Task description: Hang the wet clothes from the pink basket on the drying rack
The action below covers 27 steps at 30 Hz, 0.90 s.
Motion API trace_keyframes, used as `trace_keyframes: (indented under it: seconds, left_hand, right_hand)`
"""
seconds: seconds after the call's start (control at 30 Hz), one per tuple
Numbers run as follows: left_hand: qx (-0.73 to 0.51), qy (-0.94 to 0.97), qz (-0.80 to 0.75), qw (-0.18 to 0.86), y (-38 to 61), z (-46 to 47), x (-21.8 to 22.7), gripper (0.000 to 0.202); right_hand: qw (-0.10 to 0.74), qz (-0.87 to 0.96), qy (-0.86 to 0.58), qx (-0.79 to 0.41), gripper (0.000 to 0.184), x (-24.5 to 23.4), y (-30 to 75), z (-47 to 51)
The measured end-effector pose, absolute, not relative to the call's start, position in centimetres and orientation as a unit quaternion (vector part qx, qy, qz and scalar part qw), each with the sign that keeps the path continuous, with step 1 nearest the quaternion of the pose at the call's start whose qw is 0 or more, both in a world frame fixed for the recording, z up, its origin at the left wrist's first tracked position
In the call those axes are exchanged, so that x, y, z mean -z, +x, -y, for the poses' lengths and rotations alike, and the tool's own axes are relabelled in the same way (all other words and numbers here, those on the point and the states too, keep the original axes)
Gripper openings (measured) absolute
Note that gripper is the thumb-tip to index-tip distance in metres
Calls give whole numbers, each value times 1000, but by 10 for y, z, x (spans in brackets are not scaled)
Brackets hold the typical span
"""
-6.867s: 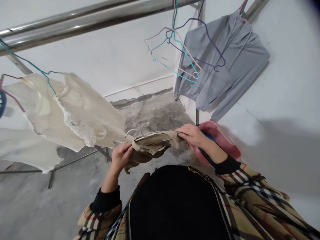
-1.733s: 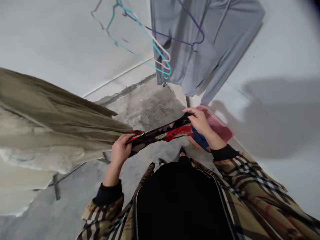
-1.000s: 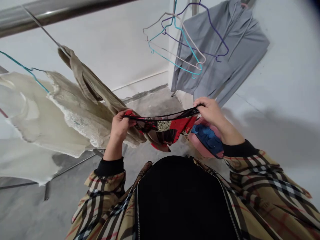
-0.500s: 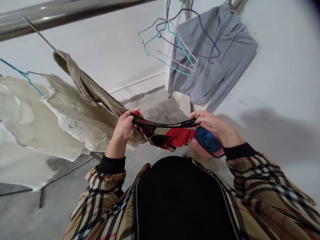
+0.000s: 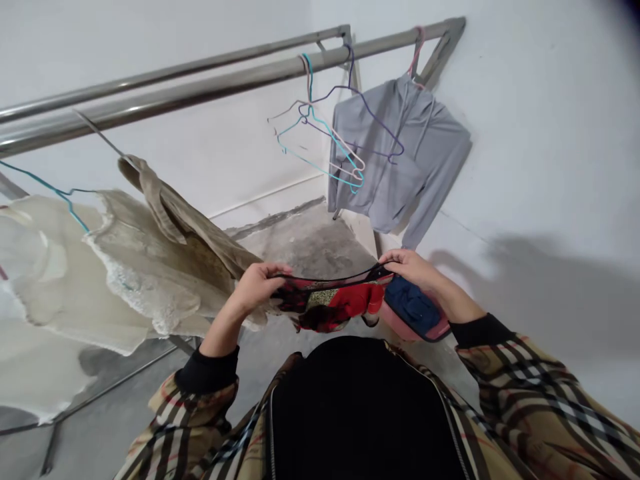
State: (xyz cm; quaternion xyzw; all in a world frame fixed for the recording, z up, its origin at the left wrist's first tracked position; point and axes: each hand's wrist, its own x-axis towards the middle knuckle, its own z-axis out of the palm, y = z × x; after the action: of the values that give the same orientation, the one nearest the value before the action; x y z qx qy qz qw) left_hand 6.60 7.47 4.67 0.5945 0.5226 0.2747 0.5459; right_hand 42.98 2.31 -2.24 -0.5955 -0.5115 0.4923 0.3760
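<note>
A red patterned garment (image 5: 345, 303) with a sheer black edge is stretched between my two hands in front of my body. My left hand (image 5: 260, 285) pinches its left end, fingers closed on the black edge. At the other end, my right hand (image 5: 407, 263) grips the edge between thumb and fingers. The edge sags slightly in the middle, and the cloth hangs bunched below it. Beneath my right hand, a pink basin (image 5: 400, 323) on the floor holds dark blue cloth (image 5: 413, 303).
A metal rail (image 5: 200, 93) crosses the back. From it hang a grey hooded jacket (image 5: 395, 160), a purple hanger (image 5: 373, 110), a turquoise hanger (image 5: 320, 175), a pale hanger (image 5: 361, 160), brown clothing (image 5: 170, 200) and cream lace-edged clothing (image 5: 150, 280) at left. White walls stand behind.
The view has tilted up, so more of the rail shows. Both hands still hold the garment, its edge pulled a little wider; my left hand has turned, showing more of its back.
</note>
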Motion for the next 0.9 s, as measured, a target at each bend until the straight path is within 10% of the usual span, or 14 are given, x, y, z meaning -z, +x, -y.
trace_keyframes:
  seconds: [0.27, 0.5, 0.9]
  left_hand:
    - [-269, 524, -452, 670, 67, -31, -58, 28]
    - [-336, 475, -465, 667, 79, -12, -55, 29]
    - [-379, 471, -499, 621, 52, 2, -33, 26]
  right_hand:
    - [219, 679, -530, -459, 20, 0, 450, -44]
    - [453, 668, -583, -94, 27, -78, 424, -136]
    - [454, 641, -618, -38, 23, -128, 370, -221]
